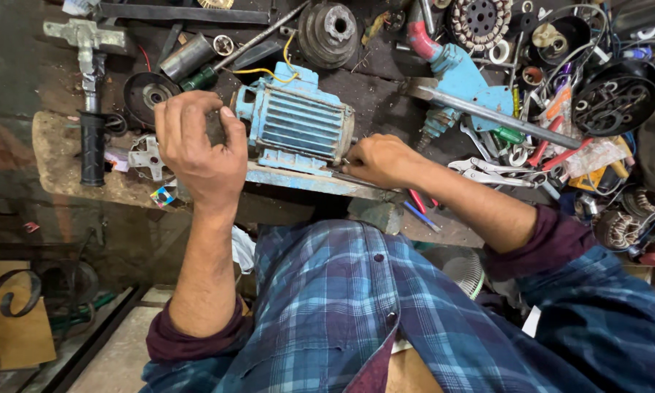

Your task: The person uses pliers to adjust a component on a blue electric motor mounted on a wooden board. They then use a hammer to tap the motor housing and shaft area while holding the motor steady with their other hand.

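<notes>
While left hand (196, 149) grips blue motor (297, 122) end, right hand (377, 160) pinches a thin tool (342, 173) against its base.

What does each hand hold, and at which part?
The left hand grips the blue motor at its end cap. The right hand presses at its other end; what it holds cannot be told.

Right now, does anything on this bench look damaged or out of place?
The blue motor looks worn: its paint is chipped, and a loose yellow wire curls from its top. The left hand grips its end and the right hand rests at the other. Tools and parts lie heaped on the bench to the right.
</notes>
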